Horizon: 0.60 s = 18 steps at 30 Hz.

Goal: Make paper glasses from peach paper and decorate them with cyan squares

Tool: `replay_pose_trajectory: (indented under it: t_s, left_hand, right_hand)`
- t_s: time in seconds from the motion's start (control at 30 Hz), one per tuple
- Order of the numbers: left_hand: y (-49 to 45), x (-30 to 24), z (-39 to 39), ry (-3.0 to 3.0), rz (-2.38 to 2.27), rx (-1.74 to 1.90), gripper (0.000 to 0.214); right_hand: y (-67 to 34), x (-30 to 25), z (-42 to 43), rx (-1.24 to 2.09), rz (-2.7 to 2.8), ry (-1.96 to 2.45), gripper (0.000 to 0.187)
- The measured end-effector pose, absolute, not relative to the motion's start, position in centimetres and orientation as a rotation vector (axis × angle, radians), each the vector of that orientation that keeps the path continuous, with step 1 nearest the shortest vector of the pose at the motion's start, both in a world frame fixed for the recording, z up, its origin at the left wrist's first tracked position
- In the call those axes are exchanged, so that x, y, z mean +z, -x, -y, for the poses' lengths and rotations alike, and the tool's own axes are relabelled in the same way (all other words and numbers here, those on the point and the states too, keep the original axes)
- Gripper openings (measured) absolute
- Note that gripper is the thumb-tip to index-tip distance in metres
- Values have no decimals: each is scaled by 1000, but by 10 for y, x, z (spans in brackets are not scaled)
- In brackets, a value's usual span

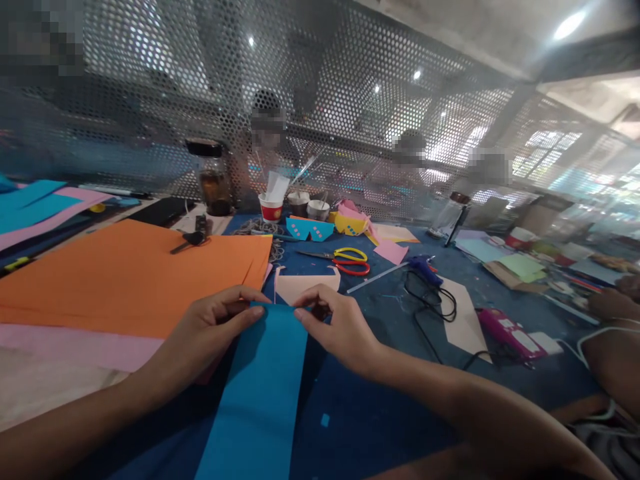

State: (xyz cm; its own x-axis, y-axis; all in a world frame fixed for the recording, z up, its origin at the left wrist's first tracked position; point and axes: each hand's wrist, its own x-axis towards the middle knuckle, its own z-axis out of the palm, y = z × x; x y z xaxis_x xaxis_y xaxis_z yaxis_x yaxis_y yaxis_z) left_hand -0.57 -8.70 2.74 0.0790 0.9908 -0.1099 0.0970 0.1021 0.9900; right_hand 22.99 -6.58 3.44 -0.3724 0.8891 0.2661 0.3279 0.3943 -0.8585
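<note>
1. Left hand (213, 325): thumb and forefinger pinched together on the far left corner of the blue strip (260, 393).
2. Right hand (347, 327): thumb and fingers pinched on its far right corner.
3. The strip runs from both hands toward the wearer, over the blue table (370, 413).
4. Just beyond: a pale paper piece (295, 287), then scissors (350, 260).
5. Orange sheets (125, 280) lie left; a glue gun (425, 270), right.

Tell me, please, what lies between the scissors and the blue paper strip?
In the head view, a pale pink paper cut-out, partly hidden by the right hand, lies between the scissors and strip.
</note>
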Motion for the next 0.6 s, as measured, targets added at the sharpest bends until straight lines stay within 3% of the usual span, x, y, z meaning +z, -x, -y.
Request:
replay_pose_trajectory:
  t_s: [0.37, 0.6]
  left_hand:
    - [5, 27, 87, -1105, -1190, 1016, 51]
    - [7, 19, 85, -1096, -1072, 837, 39]
  right_hand:
    - [-230, 38, 68, 991, 1850, 1020, 9]
    - [-231, 36, 64, 1043, 1736, 1032, 11]
